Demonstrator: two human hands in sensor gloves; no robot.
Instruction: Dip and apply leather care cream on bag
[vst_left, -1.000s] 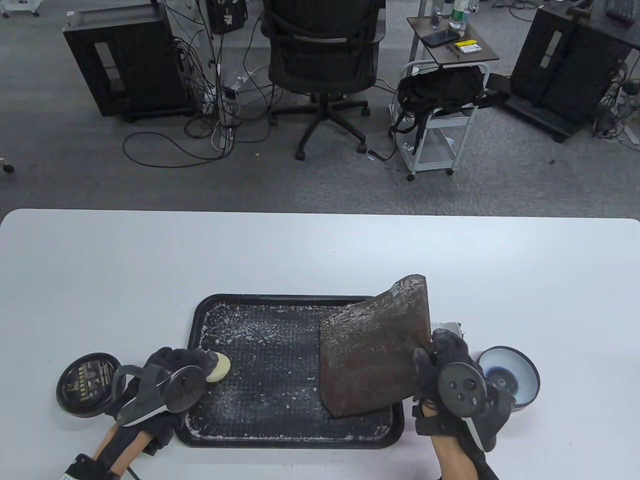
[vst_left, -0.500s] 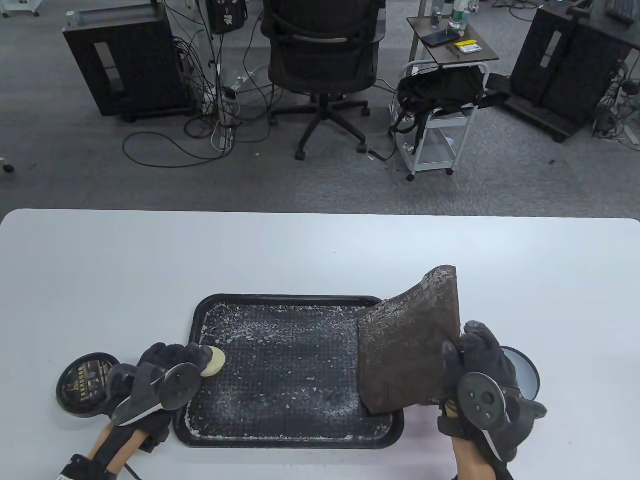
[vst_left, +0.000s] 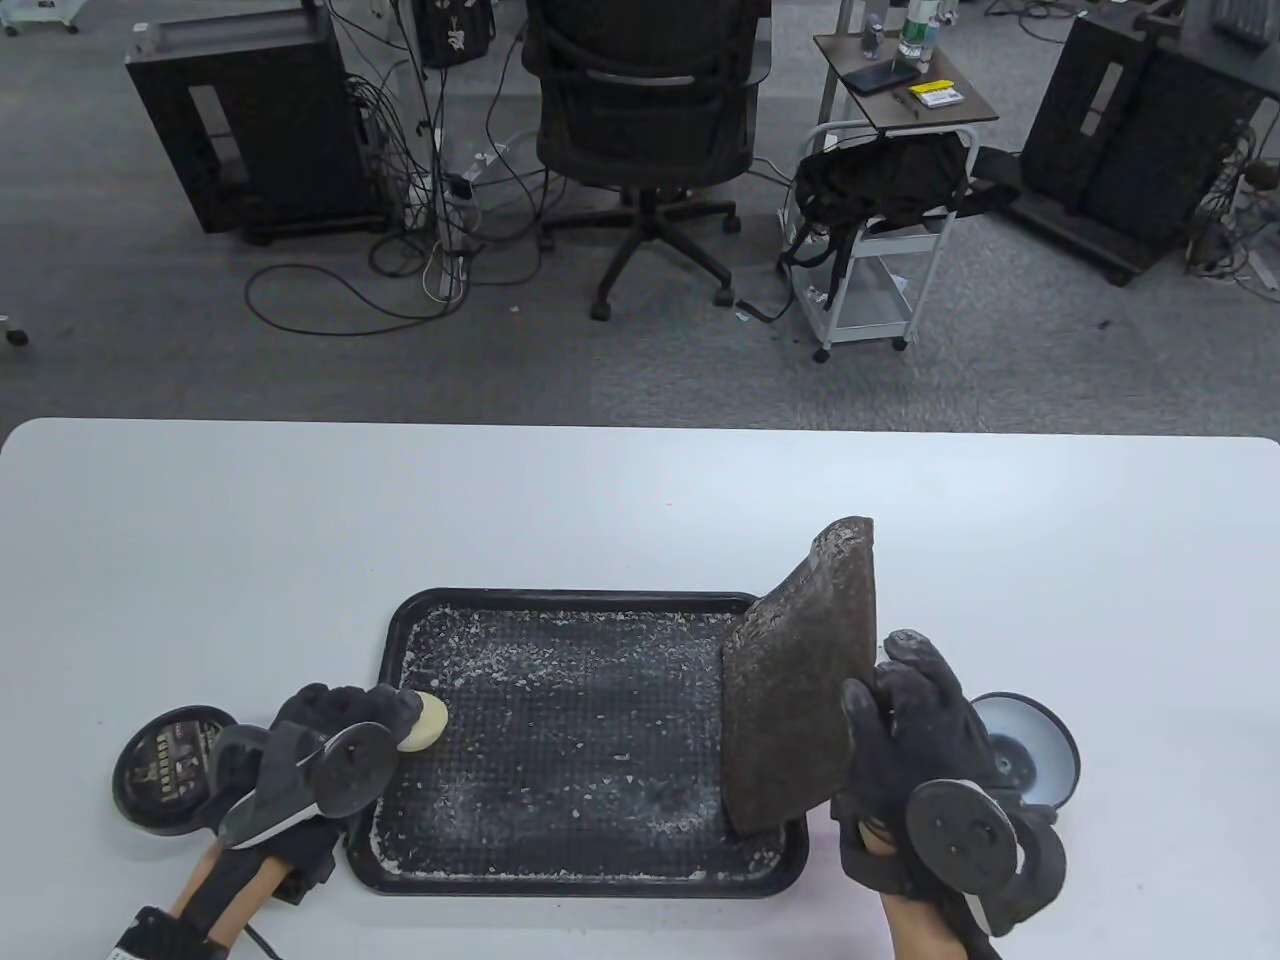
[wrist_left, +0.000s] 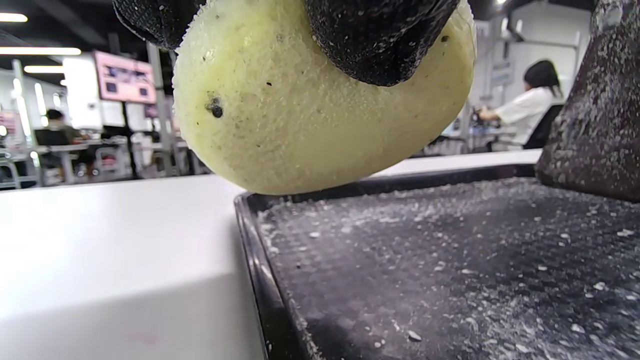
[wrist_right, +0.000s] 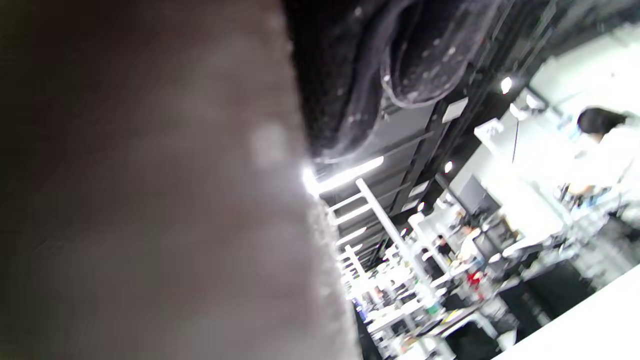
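Right hand (vst_left: 905, 735) at lower right gripping the upright bag (vst_left: 800, 690) by its edge, left hand (vst_left: 340, 725) at lower left pinching a sponge (vst_left: 425, 722) — over the tray (vst_left: 400, 640) rim.

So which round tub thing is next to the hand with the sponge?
The black tin, beside the left hand holding the yellow sponge. The white-rimmed one sits by the right hand.

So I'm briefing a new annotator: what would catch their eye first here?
Probably the worn brown leather bag, stood on edge at the right end of the flake-strewn black plastic tray, gripped by the right hand. Next, the round pale-yellow sponge pinched by the left hand over the tray's left rim.
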